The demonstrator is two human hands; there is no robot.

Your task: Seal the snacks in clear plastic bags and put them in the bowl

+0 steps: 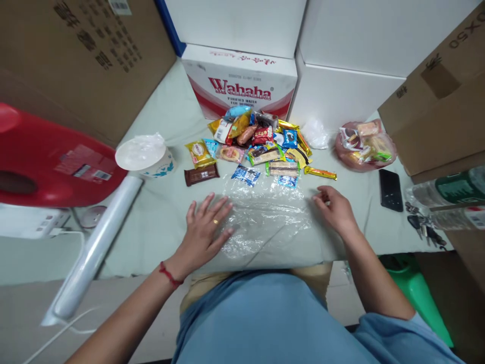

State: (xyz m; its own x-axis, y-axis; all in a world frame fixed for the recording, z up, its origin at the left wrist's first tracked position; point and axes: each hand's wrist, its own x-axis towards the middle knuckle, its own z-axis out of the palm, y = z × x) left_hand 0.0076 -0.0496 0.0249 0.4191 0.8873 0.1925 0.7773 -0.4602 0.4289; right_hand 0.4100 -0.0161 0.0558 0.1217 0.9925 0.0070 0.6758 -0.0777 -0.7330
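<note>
A sheet of clear plastic film (pixel 271 222) lies spread and wrinkled on the table before me. My left hand (pixel 202 230) rests flat with fingers spread at the film's left edge. At the right edge, my right hand (pixel 335 207) is loosely curled, its thumb and forefinger slightly apart near the film. Beyond the film is a heap of wrapped snacks (pixel 261 136). Nearest to my hands are a brown packet (pixel 202 174), a blue packet (pixel 245 175) and a thin golden bar (pixel 320 173). Neither hand visibly holds anything.
On the left stand a paper tub (pixel 146 156), a film roll (pixel 102 242) and a red container (pixel 56 156). A Wahaha carton (pixel 242 81) backs the heap. At right are a pink bag of snacks (pixel 364 146), a phone (pixel 391 190), keys (pixel 424 225) and bottles (pixel 450 189).
</note>
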